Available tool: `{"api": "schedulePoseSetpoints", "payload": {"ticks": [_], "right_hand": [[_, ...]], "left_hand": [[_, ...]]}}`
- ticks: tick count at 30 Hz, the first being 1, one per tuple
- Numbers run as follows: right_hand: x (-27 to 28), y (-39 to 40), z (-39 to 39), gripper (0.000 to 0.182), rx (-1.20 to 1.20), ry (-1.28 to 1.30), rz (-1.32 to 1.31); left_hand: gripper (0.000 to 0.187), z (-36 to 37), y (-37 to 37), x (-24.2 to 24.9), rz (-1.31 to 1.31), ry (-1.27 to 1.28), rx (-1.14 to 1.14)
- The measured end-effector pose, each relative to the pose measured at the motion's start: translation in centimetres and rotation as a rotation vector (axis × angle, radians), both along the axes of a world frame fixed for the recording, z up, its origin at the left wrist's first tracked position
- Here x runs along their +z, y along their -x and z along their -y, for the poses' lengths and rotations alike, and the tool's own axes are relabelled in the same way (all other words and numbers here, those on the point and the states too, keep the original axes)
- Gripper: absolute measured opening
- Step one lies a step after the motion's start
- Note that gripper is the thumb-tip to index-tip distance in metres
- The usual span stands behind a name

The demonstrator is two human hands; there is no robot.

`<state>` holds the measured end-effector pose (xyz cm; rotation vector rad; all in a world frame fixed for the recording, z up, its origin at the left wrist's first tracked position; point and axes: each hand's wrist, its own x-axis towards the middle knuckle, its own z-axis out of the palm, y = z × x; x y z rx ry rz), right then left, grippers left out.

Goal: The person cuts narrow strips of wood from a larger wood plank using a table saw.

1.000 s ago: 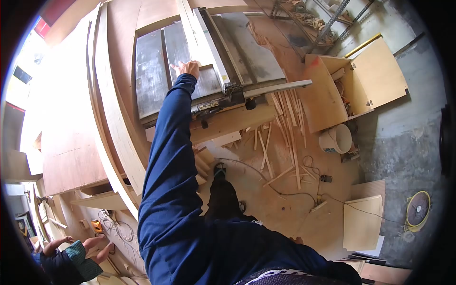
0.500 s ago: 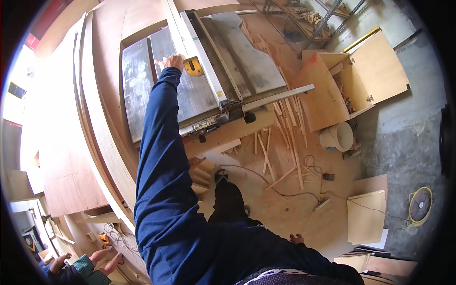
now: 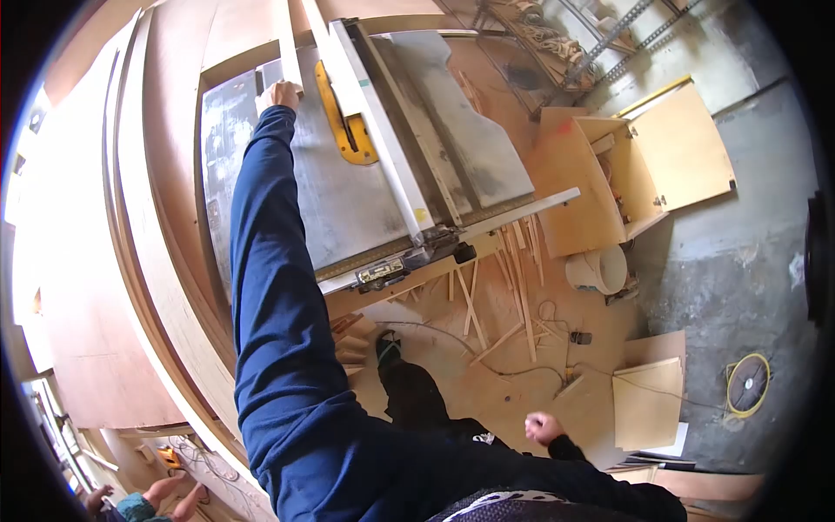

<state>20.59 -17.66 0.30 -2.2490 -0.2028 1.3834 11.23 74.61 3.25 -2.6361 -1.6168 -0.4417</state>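
My left hand (image 3: 280,94) is at the far part of the grey table saw top (image 3: 365,196), its fingers closed on the near end of a wood strip (image 3: 286,39). The strip runs away from me past the far edge. Right of that hand, a yellow throat plate (image 3: 357,148) with a dark slot lies in the saw top. Alongside it stands the long pale rip fence (image 3: 383,130), and a second strip (image 3: 315,17) lies by the fence's far end. My right hand (image 3: 544,426) hangs by my waist, fingers curled, with nothing visible in it.
Long boards (image 3: 165,191) flank the saw on the left. Offcuts (image 3: 519,304) and a cable litter the floor. On the right are an open wooden cabinet (image 3: 591,174), a white bucket (image 3: 597,271) and leaning panels (image 3: 648,402). Another person's legs (image 3: 178,496) show at lower left.
My left hand has shifted left with the strip, away from the fence, uncovering more of the yellow throat plate. My right hand has come up slightly into fuller view.
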Motion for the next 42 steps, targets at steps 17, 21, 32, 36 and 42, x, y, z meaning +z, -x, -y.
{"api": "schedulePoseSetpoints", "payload": {"ticks": [17, 21, 32, 36, 42], "right_hand": [[17.2, -3.2, -93.4, 0.033, 1.329, -0.36, 1.484], [9.3, -7.0, -102.9, 0.041, 1.287, 0.1, 1.658], [8.1, -8.8, -112.6, 0.035, 0.799, -0.255, 1.348], [11.8, -8.5, -115.0, 0.045, 0.528, -0.46, 1.334], [9.2, -9.4, -118.4, 0.029, 1.073, -0.4, 1.167]], "left_hand": [[0.009, 1.4, 1.7, -2.5, 0.716, -0.369, 0.119], [0.02, 1.6, 2.0, -1.8, 0.698, -0.263, 0.114], [0.031, 1.7, 1.8, -1.9, 0.703, -0.142, 0.122], [0.046, 1.6, 1.8, -1.7, 0.612, -0.151, 0.136], [0.055, 1.5, 1.8, -1.5, 0.616, -0.132, 0.162]]}}
